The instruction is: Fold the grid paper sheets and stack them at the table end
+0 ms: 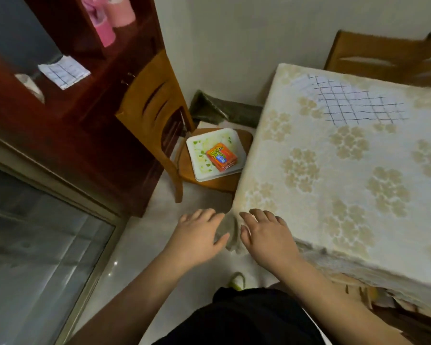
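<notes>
A white sheet of grid paper (351, 100) with dark hand-drawn lines lies flat at the far end of the table (334, 175), which is covered by a cream floral cloth. My left hand (199, 232) hovers with fingers spread just off the table's near left corner, holding nothing. My right hand (266, 232) rests with straight fingers on the cloth at that same corner. Another gridded piece (64, 72) shows behind the glass of the dark wooden cabinet at upper left.
A wooden chair (159, 115) stands left of the table, its seat bearing a white tray (197, 148) with an orange packet (222, 156). A second chair (383, 61) sits behind the table's far end. A glass door (35, 232) fills the lower left.
</notes>
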Action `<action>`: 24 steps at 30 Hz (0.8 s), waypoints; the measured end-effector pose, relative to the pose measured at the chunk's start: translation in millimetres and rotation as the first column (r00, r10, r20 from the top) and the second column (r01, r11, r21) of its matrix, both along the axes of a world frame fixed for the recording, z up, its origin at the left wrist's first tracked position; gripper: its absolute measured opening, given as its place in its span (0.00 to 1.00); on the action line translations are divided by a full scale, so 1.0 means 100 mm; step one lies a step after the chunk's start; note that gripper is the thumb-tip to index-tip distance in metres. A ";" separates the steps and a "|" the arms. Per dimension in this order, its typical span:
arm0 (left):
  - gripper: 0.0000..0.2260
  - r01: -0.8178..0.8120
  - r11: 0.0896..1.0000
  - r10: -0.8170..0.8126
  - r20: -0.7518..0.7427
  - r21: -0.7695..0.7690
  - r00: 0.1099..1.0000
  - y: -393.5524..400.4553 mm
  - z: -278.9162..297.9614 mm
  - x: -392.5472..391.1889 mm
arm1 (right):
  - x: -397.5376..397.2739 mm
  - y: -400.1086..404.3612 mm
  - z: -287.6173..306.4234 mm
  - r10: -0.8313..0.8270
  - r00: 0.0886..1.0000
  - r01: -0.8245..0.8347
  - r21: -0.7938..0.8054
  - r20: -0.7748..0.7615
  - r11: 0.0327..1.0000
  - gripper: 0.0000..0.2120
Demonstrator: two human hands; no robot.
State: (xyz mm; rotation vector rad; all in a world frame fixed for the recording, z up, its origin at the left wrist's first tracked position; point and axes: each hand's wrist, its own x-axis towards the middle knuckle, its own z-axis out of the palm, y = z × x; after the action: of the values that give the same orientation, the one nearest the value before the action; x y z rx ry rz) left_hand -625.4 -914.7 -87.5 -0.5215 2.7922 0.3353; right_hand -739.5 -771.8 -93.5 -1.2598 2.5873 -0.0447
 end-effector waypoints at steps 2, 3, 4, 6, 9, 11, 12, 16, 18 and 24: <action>0.27 0.041 0.999 -0.041 0.004 -0.018 0.999 -0.09 0.02 -0.22 | -0.19 -0.03 0.01 -0.030 1.000 0.030 -0.015 -0.002 0.999 0.21; 0.27 0.059 0.998 -0.059 0.001 -0.020 0.998 -0.13 0.02 -0.34 | -0.29 -0.06 0.01 -0.044 0.999 0.044 -0.019 -0.001 0.999 0.20; 0.27 0.075 0.997 -0.075 -0.003 -0.021 0.997 -0.18 0.02 -0.45 | -0.38 -0.10 0.01 -0.055 0.998 0.055 -0.021 0.003 0.998 0.21; 0.29 0.100 0.995 -0.101 -0.007 -0.028 0.995 -0.28 0.02 -0.68 | -0.55 -0.17 0.02 -0.074 0.997 0.074 -0.022 0.011 0.997 0.21; 0.30 0.144 0.989 -0.144 -0.018 -0.019 0.989 -0.42 0.02 -1.03 | -0.77 -0.25 0.06 -0.150 0.989 0.150 -0.024 0.004 0.988 0.21; 0.33 0.186 0.982 -0.186 -0.039 -0.026 0.982 -0.52 0.03 -1.29 | -0.92 -0.31 0.06 -0.214 0.977 0.213 -0.017 -0.020 0.977 0.22; 0.33 0.208 0.978 -0.208 -0.040 -0.020 0.977 -0.58 0.04 -1.42 | -1.00 -0.35 0.04 -0.240 0.970 0.240 -0.013 -0.030 0.971 0.23; 0.24 0.328 0.945 -0.327 -0.051 0.010 0.944 -0.82 0.04 -1.93 | -1.27 -0.49 0.03 -0.362 0.932 0.361 -0.034 -0.016 0.932 0.26; 0.24 0.390 0.921 -0.388 -0.075 0.007 0.918 -0.92 0.09 -2.14 | -1.40 -0.56 0.06 -0.420 0.907 0.419 -0.034 -0.020 0.907 0.24; 0.35 0.529 0.848 -0.526 -0.070 0.033 0.848 -1.12 0.10 -2.71 | -1.68 -0.67 0.10 -0.579 0.814 0.577 -0.047 -0.048 0.815 0.22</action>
State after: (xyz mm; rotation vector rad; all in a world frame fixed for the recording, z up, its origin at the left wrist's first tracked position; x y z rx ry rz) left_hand -896.1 -1027.0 -77.2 0.2851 2.8245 0.2960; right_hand -907.5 -838.3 -83.1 -0.4321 2.9308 -0.1632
